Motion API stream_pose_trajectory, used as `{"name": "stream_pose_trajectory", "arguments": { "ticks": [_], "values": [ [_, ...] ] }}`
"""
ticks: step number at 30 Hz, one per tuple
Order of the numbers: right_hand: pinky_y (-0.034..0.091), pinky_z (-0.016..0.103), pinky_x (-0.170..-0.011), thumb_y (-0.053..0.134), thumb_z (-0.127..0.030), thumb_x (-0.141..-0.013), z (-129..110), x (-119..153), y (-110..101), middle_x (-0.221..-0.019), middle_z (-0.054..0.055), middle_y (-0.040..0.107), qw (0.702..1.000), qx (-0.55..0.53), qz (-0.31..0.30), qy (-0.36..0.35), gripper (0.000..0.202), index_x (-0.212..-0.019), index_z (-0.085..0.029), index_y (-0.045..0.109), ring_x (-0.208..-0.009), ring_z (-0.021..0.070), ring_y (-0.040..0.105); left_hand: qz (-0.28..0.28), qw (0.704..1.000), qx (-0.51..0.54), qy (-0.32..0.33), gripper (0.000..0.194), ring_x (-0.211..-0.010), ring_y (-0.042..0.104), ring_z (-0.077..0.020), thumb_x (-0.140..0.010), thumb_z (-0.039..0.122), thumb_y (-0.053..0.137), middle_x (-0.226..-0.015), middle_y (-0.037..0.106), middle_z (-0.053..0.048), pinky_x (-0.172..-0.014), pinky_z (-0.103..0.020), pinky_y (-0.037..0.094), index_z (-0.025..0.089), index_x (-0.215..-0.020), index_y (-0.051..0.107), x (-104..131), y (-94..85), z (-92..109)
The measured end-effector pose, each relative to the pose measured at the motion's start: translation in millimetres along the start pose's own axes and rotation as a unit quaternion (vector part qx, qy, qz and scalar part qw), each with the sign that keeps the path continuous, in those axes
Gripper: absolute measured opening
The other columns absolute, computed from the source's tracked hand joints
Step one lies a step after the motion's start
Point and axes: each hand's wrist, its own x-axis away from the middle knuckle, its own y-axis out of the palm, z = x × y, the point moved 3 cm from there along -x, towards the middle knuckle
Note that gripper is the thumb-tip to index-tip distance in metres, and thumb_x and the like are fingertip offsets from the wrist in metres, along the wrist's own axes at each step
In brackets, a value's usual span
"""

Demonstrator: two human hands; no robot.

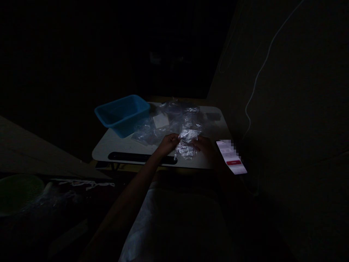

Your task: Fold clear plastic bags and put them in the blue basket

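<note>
Near the front edge of a small white table (128,145), a crinkled clear plastic bag (188,140) hangs between my two hands. My left hand (169,143) pinches the bag's left side with closed fingers. On the right side, my right hand (202,144) grips the same bag between thumb and fingers. More crumpled clear plastic (147,133) lies spread over the table behind and to the left of my hands. A white square piece (161,120) lies among it. The scene is dim, and whatever is inside the bag cannot be made out.
A blue basin (124,112) stands at the table's back left. A dark slot (128,157) runs along the front edge. Beyond the right edge is a lit phone (231,158). A white cable (257,74) hangs at the right. A green round item (20,193) sits lower left.
</note>
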Motion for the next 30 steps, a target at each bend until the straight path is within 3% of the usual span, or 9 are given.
{"name": "stream_pose_trajectory", "arguments": {
  "ticks": [6, 8, 19, 24, 30],
  "values": [
    [0.035, 0.023, -0.05, 0.064, -0.043, -0.056, 4.8, -1.7, 4.5, -0.055, -0.003, 0.052, 0.999, 0.005, -0.028, 0.018, 0.029, -0.057, -0.018, 0.049, -0.053, 0.0106, 0.047, 0.031, 0.998, -0.05, 0.017, 0.016, -0.044, 0.032, -0.0054, -0.069, 0.03, 0.052, -0.049, 0.038, 0.007, -0.044, -0.018, 0.025, 0.015, -0.064, 0.052, -0.6, -1.6, 1.2],
    [0.036, 0.024, -0.051, 0.062, -0.044, -0.058, 6.1, -2.2, 5.0, -0.057, -0.002, 0.055, 0.999, 0.005, -0.033, 0.017, 0.028, -0.059, -0.018, 0.051, -0.055, 0.012, 0.049, 0.025, 0.999, -0.041, 0.013, 0.015, -0.043, 0.033, -0.0054, -0.069, 0.029, 0.052, -0.049, 0.039, 0.007, -0.044, -0.018, 0.026, 0.015, -0.065, 0.052, -0.4, -1.2, 1.3],
    [0.036, 0.022, -0.05, 0.053, -0.043, -0.067, 7.9, -1.4, 1.6, -0.049, -0.004, 0.05, 0.999, -0.001, -0.031, -0.021, 0.026, -0.058, -0.019, 0.048, -0.048, 0.0096, 0.046, -0.01, 0.997, 0.064, -0.028, 0.019, -0.038, 0.035, -0.0043, -0.064, 0.026, 0.058, -0.049, 0.045, 0.008, -0.042, -0.017, 0.025, 0.015, -0.079, 0.055, -0.6, 1.7, -6.2],
    [0.034, 0.022, -0.05, 0.052, -0.042, -0.069, 6.9, -0.2, -0.6, -0.05, -0.004, 0.048, 0.999, -0.013, -0.028, -0.042, 0.026, -0.058, -0.019, 0.047, -0.048, 0.0091, 0.045, -0.017, 0.996, 0.087, -0.017, 0.019, -0.046, 0.043, -0.0062, -0.063, 0.028, 0.057, -0.056, 0.05, 0.005, -0.048, -0.018, 0.031, 0.014, -0.076, 0.057, -0.7, 1.3, -6.9],
    [0.033, 0.022, -0.049, 0.056, -0.037, -0.064, 9.7, -0.4, -4.6, -0.049, -0.004, 0.047, 0.999, -0.002, -0.012, -0.037, 0.023, -0.053, -0.018, 0.05, -0.05, 0.0088, 0.044, -0.03, 0.997, 0.068, 0.016, 0.013, -0.043, 0.04, -0.0057, -0.065, 0.027, 0.053, -0.049, 0.047, 0.005, -0.045, -0.017, 0.029, 0.014, -0.062, 0.055, -2.1, -2.5, -13.6]
  ]
}}
